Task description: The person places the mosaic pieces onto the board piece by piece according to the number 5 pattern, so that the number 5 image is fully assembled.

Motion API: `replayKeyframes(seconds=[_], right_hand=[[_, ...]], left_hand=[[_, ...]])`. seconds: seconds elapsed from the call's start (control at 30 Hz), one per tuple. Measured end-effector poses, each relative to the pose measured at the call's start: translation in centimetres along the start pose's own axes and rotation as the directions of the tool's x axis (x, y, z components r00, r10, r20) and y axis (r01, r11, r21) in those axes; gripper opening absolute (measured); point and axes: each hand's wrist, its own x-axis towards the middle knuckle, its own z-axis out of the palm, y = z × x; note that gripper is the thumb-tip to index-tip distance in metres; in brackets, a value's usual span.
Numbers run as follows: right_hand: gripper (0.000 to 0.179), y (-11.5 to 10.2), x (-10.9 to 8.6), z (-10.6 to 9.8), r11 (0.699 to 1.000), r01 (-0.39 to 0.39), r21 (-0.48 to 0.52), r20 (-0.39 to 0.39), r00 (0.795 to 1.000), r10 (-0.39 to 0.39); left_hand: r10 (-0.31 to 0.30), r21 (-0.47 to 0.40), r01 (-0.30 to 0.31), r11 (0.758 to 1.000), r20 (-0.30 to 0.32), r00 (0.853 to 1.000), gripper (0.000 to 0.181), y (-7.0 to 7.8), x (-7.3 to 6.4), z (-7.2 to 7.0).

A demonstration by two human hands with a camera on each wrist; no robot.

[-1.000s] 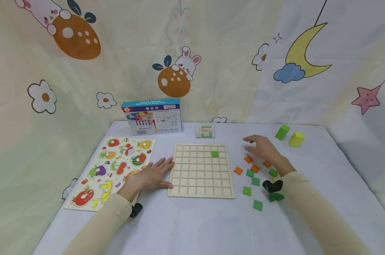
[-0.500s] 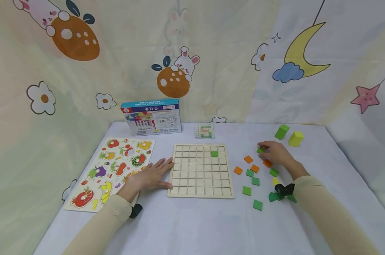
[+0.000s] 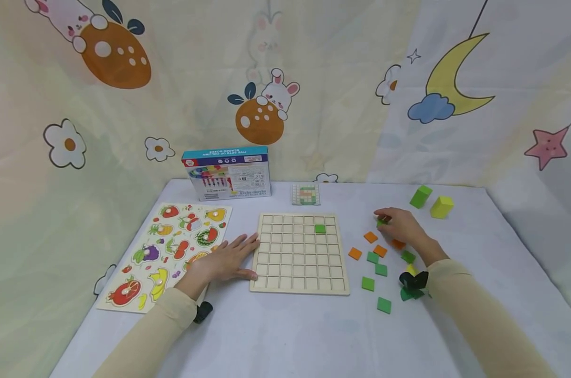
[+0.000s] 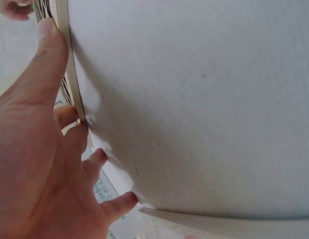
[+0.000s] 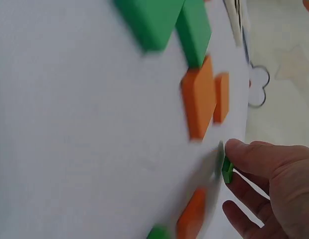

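- One fruit puzzle (image 3: 141,273) lies at the far left of the desk (image 3: 285,336), with no readable writing.
- Behind stands a box (image 3: 229,176) lettered "FIVE SETS OF COLUMN BEADED BOXES", with a barcode low on its face; the rest is too small to read.
- Left hand (image 3: 229,260): grip wide, fingers spread, thumb and forefinger at the grid board's left edge.
- The grid board (image 3: 298,258) looks like thin wood, stiff and fairly light, so it could slide if nudged; its edges are the place to hold it. One placed tile (image 3: 320,229), green, sits in the second row from the far edge, second column from the right.
- Beyond it, a small card (image 3: 306,194) shows coloured squares; no words legible.
- Orange tiles (image 3: 355,253) and loose green tiles (image 3: 383,305) lie right of the board.
- Among them is the held tile (image 5: 228,171), green: probably light, rigid, hard to break, perhaps slippery; best pinched by opposite edges.
- Right hand (image 3: 401,226): grip narrow, thumb and fingers pinching that tile; whether it touches the desk, I cannot tell.
- Farther right stand two blocks (image 3: 442,207), unlettered as far as visible.
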Motion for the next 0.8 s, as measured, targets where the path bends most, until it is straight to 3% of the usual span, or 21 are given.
replayKeyframes(seconds=[0.1,0.23,0.53,0.67,0.8], right_hand=[[0.047,-1.7,0.8,0.6,1.0,0.02,0.019,0.015,1.0,-0.021],[0.046,-4.7,1.9,1.6,0.993,0.114,0.024,0.016,0.993,-0.115],[0.041,-11.3,3.5,4.4,0.959,0.281,0.038,0.043,0.958,-0.282],[0.039,-12.9,3.7,5.6,0.939,0.339,0.06,0.065,0.937,-0.343],[0.038,-13.7,4.0,6.6,0.936,0.349,0.047,0.081,0.933,-0.352]], left_hand=[[-0.002,-0.004,0.002,1.0,0.0,1.0,0.092,0.0,-0.1,0.0],[-0.006,-0.001,0.006,1.0,-0.006,1.0,0.092,0.0,-0.1,0.2],[-0.006,0.014,0.006,1.0,-0.001,1.0,0.092,-0.1,0.0,0.2],[-0.003,0.02,0.003,1.0,-0.005,1.0,0.092,-0.1,0.1,0.2],[-0.004,0.027,0.004,1.0,-0.006,1.0,0.092,-0.1,0.1,0.2]])
